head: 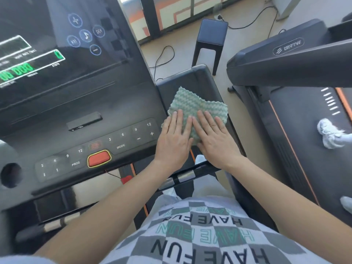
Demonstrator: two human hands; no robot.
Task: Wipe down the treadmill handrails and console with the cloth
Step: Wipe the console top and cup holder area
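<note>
Status: cloth [192, 103] lies flat on the padded right handrail [192, 79], just beside the console [76, 103]. Both hands are on it, side by side. Left hand [174, 139] and right hand [216, 139] are both flat with fingers straight, pressing down and gripping nothing. The far half of the cloth is uncovered.

Looks like the handrail pass is in progress. Can't tell whether the console has been wiped.

Risks from here:
- The display [28, 67] is lit, so the unit is powered. The left hand's outer edge sits right at the keypad, near the plus key [151, 133] and the speed presets. A sideways stroke or slip could hit a key. The belt could then start with the person standing on it.
- Same problem when the cloth goes over the console: any pressure on the keys counts as input. The red stop button [99, 158] is within reach.
- The cloth is held by palm pressure only. A fast push could bunch it or send it off the handrail's outer edge to the floor.
</note>
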